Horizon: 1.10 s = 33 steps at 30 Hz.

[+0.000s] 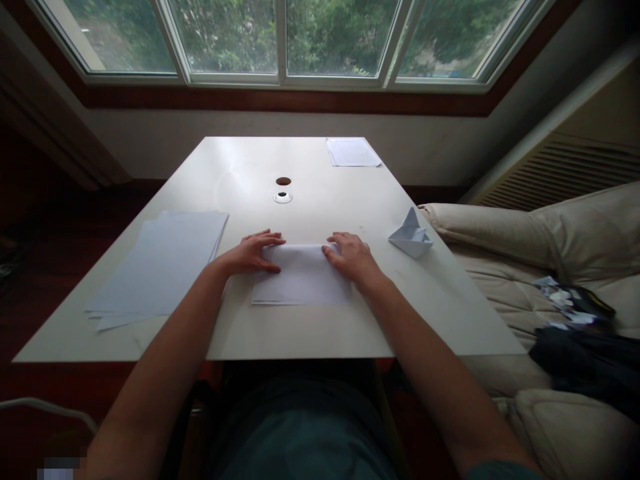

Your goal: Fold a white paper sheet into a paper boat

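Note:
A white sheet of paper, folded over with its crease along the far edge, lies at the front middle of the table. At its far left corner, my left hand holds it, thumb on top and fingers by the crease. My right hand has the far right corner in the same way, thumb bent near the edge. To the right of that hand stands a folded paper boat. Left of my left arm lies a loose stack of white paper sheets.
The white table has a round hole and a ring-shaped grommet near its middle. More paper lies at the far right corner. A beige sofa with dark cloth stands on the right, under a window wall.

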Available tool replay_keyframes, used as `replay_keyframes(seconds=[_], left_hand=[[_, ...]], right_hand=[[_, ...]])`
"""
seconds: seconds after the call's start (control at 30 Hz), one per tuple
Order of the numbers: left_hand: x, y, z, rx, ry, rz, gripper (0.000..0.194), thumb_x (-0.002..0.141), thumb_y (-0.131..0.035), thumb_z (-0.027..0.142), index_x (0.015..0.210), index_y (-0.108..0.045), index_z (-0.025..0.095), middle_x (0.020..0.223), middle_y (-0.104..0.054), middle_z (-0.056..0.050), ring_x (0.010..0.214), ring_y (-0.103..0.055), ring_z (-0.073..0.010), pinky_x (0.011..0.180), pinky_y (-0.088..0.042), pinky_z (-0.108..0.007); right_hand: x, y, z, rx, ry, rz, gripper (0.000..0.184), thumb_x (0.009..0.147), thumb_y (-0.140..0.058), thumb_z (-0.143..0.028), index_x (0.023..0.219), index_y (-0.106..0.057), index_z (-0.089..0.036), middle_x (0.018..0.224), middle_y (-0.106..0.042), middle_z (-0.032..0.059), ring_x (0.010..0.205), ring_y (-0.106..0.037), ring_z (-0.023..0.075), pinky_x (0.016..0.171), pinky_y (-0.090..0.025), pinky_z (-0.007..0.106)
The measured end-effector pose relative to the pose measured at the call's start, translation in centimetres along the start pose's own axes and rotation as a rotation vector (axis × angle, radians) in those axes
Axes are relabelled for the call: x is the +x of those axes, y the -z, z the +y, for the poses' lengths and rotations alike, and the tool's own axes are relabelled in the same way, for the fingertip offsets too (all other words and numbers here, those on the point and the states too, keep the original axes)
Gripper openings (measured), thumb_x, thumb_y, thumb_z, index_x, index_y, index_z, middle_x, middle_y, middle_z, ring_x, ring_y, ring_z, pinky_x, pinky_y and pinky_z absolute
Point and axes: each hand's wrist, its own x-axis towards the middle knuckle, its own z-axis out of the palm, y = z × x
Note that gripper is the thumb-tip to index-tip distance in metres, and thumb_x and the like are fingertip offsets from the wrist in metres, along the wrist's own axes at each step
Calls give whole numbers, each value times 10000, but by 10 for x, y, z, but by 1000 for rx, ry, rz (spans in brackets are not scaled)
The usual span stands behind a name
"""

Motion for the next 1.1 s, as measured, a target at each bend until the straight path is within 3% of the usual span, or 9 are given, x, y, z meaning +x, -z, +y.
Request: replay_keyframes(seconds=[0.17, 0.37, 1.1], left_hand=[[-2, 4, 2, -5, -17, -29, 801, 635, -798, 557, 1365, -569, 319, 1526, -434, -71, 1483, -236, -317, 1196, -174, -459], [-3, 7, 5, -3, -14, -57, 810, 626, -813, 543, 1366, -569, 321, 1542, -411, -69, 1489, -220, -318, 1198, -179, -454], [-2, 7, 2, 71, -18, -79, 845, 618, -787, 627, 1364, -562, 302, 1552, -396, -63, 1486, -226, -320, 1205, -180, -456]], right_hand=[[-2, -1, -3, 29, 94, -34, 388, 936, -471, -328, 1272, -621, -206, 1346, -612, 88, 1262, -514, 264, 1071, -379, 402], [-5, -1, -8, 12, 159, -98, 394, 929, -445, -233, 1276, -632, -228, 1370, -605, 61, 1272, -527, 249, 1094, -364, 396], [-6, -2, -10, -61, 179, -102, 429, 944, -402, -210, 1331, -589, -205, 1393, -585, 70, 1276, -530, 232, 1097, -374, 375]])
